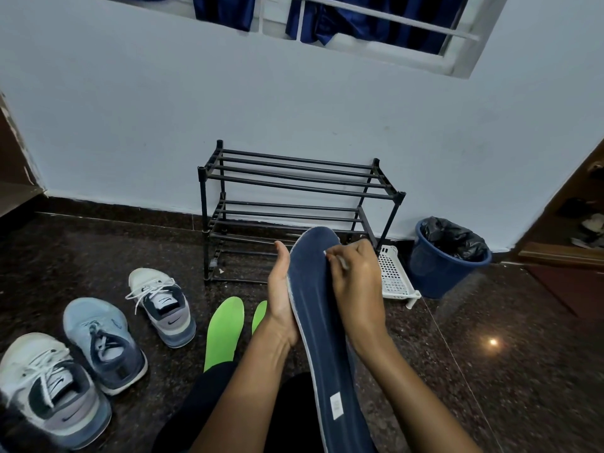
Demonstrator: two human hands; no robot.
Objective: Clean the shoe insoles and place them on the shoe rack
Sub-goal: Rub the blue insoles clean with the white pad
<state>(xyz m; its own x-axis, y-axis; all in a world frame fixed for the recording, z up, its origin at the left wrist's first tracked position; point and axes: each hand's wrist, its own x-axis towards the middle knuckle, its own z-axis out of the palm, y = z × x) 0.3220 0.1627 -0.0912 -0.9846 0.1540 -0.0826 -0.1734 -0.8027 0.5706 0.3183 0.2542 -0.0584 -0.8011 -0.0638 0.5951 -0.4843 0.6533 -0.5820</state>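
While the navy insole (323,322) stands tilted in front of you, toe end far and heel end near your lap, the cleaning step is under way and no placing has begun. Your left hand (281,299) supports the insole's left edge with the palm against it and the thumb straight. The other fingers lie behind the insole, so you cannot tell how they are set. Your right hand (356,282) rests on the toe end, its fingers (351,256) curled and pinching a small white tool (341,263) against the blue surface. What kind of tool it is cannot be made out.

Two green insoles (225,331) lie on the floor (490,371) just left of your left forearm. Whether they are already cleaned cannot be judged. The shoe rack (294,184) stands against the far wall and carries nothing on its bars, so every insole remains to be placed there. Three shoes (104,344) sit on the floor to the left. A white basket (394,276) and a blue bin (438,273) stand to the right of the rack.
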